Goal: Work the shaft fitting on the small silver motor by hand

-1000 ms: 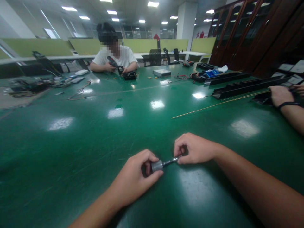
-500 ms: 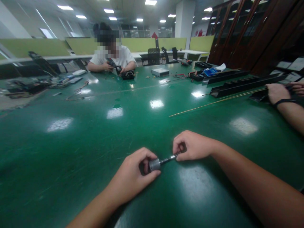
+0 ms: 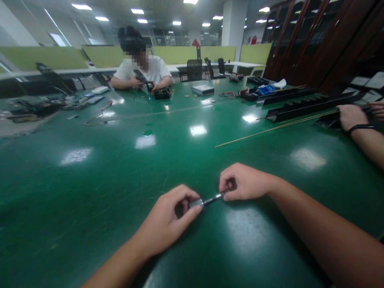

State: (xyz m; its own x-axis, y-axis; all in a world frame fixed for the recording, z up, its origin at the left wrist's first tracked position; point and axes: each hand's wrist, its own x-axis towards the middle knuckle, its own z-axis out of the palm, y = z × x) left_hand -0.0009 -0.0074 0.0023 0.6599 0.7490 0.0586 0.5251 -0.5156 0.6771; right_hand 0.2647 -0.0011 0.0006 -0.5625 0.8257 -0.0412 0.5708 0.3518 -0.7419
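Low in the middle of the head view, my left hand (image 3: 177,216) is closed round a small grey metal cylinder (image 3: 196,203), thumb in front and fingers behind. A thin dark and silver shaft (image 3: 213,199) extends from the cylinder up to the right. My right hand (image 3: 235,185) pinches the far end of this shaft between thumb and curled fingers, which partly cover it. Both hands are just over the green table top (image 3: 126,192). The exact kind of the metal part cannot be made out.
Across the table a person (image 3: 144,72) handles a power tool. Another person's hand (image 3: 352,119) at right is by thin brass-coloured rods (image 3: 255,136) and black channel pieces (image 3: 306,109). A white box (image 3: 203,90) and electronic parts (image 3: 60,102) lie further back.
My left hand has turned the cylinder slightly, and its thumb now covers more of it. My right hand keeps its pinch on the shaft end, nearly unmoved.
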